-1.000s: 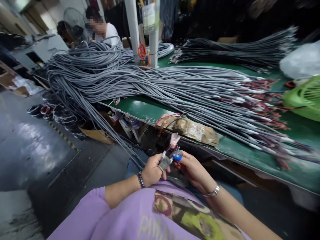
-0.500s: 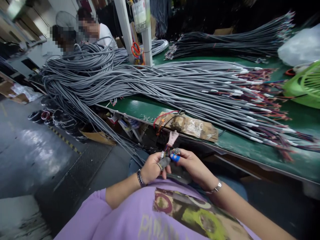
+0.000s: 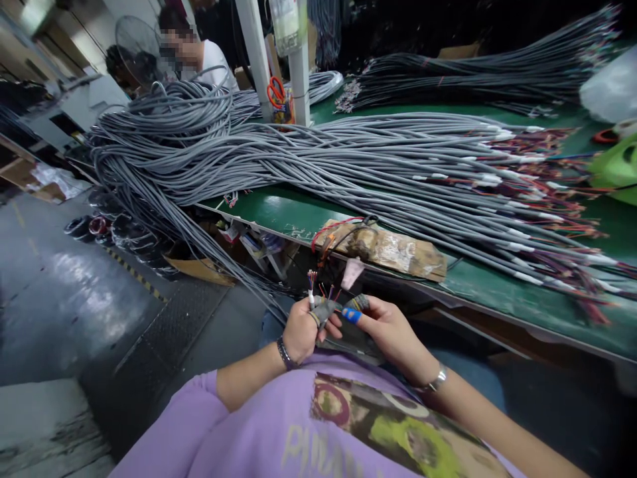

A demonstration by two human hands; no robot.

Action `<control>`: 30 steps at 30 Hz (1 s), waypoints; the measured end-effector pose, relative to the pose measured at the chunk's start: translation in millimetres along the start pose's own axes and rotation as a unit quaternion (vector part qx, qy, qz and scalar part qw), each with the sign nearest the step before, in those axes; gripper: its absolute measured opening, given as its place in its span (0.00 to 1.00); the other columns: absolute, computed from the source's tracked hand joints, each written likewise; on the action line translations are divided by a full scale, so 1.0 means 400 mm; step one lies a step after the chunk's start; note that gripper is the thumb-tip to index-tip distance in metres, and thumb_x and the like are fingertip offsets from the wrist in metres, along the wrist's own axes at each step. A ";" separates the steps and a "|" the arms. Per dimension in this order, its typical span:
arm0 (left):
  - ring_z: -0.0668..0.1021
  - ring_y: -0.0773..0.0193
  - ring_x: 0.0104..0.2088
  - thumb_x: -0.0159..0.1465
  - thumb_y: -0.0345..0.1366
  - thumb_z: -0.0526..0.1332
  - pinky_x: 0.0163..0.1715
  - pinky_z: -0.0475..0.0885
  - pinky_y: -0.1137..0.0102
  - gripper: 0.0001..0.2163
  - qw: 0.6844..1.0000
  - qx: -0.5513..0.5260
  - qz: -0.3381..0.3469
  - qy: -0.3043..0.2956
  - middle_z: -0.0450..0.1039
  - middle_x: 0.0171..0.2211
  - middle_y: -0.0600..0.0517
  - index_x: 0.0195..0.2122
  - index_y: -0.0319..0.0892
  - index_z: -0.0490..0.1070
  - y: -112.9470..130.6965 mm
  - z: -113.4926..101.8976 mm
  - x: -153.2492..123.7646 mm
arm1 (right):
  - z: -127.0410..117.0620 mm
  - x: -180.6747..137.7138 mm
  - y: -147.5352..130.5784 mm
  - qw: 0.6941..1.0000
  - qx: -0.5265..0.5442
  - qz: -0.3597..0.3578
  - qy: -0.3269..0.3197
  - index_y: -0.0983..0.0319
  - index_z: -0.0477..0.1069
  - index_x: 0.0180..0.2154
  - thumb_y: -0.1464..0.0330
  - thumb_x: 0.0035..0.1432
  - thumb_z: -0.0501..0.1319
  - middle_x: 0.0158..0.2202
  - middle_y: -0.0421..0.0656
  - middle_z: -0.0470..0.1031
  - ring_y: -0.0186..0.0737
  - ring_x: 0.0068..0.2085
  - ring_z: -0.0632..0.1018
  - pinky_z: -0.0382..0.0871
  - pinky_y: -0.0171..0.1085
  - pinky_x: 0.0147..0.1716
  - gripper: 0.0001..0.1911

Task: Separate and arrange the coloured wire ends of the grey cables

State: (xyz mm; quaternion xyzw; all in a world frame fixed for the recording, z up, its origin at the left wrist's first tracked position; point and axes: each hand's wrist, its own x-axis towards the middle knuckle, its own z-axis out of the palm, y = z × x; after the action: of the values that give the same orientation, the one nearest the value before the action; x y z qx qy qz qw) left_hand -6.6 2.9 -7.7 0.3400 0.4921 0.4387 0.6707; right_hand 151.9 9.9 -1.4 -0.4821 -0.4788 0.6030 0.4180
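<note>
My left hand, with grey finger covers on its fingers, is closed around the end of a grey cable. A white-wrapped cable end with a small fan of coloured wires stands up beside its thumb. More thin coloured wires rise from between the fingertips of both hands. My right hand has blue tape on the thumb and a grey cover on the forefinger. Its tips are pinched on a thin wire, close to the left thumb; the exact grip is partly hidden. A pale pink piece hangs just beyond, at the table edge.
Long grey cables with stripped ends lie across the green table. A taped cardboard-brown block with red and black leads sits at the near edge. Behind are black cables, scissors by a post, and a seated person.
The wires have come away from the pale pink piece and now stand spread by my left hand. My hands stay close together. The view has shifted slightly.
</note>
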 end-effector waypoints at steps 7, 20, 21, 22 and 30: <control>0.71 0.72 0.13 0.49 0.46 0.67 0.10 0.50 0.78 0.16 1.000 0.001 -0.023 -0.002 0.70 0.18 0.54 0.24 0.39 0.65 0.010 0.000 -0.010 | -0.008 0.005 0.005 0.999 0.035 0.034 -0.004 0.61 0.74 0.25 0.55 0.46 0.69 0.21 0.38 0.68 0.33 0.24 0.65 0.61 0.33 0.25 0.16; 0.66 0.74 0.11 0.54 0.51 0.64 0.12 0.50 0.76 0.19 0.991 0.093 -0.034 -0.086 0.68 0.16 0.55 0.21 0.38 0.66 0.013 0.000 -0.020 | -0.014 0.023 -0.026 0.969 0.203 0.124 -0.064 0.62 0.78 0.36 0.60 0.42 0.73 0.37 0.46 0.79 0.37 0.32 0.76 0.68 0.36 0.32 0.19; 0.65 0.74 0.11 0.54 0.51 0.63 0.12 0.51 0.76 0.19 0.990 0.106 -0.027 -0.092 0.68 0.16 0.55 0.21 0.38 0.66 0.013 -0.002 -0.021 | -0.013 0.023 -0.027 0.970 0.197 0.121 -0.075 0.62 0.77 0.38 0.61 0.42 0.73 0.39 0.47 0.80 0.39 0.34 0.77 0.69 0.37 0.34 0.20; 0.65 0.74 0.11 0.55 0.51 0.63 0.13 0.52 0.76 0.19 0.988 0.120 -0.019 -0.098 0.67 0.15 0.55 0.21 0.38 0.67 0.013 -0.003 -0.022 | -0.012 0.022 -0.027 0.972 0.188 0.115 -0.081 0.61 0.77 0.39 0.63 0.41 0.74 0.40 0.47 0.80 0.40 0.36 0.78 0.69 0.38 0.36 0.21; 0.64 0.73 0.11 0.58 0.52 0.60 0.16 0.56 0.75 0.21 0.979 0.165 -0.008 -0.120 0.63 0.11 0.56 0.20 0.39 0.68 0.015 -0.009 -0.023 | -0.004 0.022 -0.005 0.988 0.134 0.073 -0.025 0.61 0.75 0.34 0.64 0.40 0.75 0.30 0.42 0.80 0.37 0.31 0.78 0.70 0.35 0.33 0.18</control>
State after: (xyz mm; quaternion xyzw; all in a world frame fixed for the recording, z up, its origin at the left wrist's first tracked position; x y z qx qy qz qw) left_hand -12.6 -3.2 -0.1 0.4922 0.4765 0.3019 0.6630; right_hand 152.1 19.1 -1.4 -0.4401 -0.3681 0.7022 0.4215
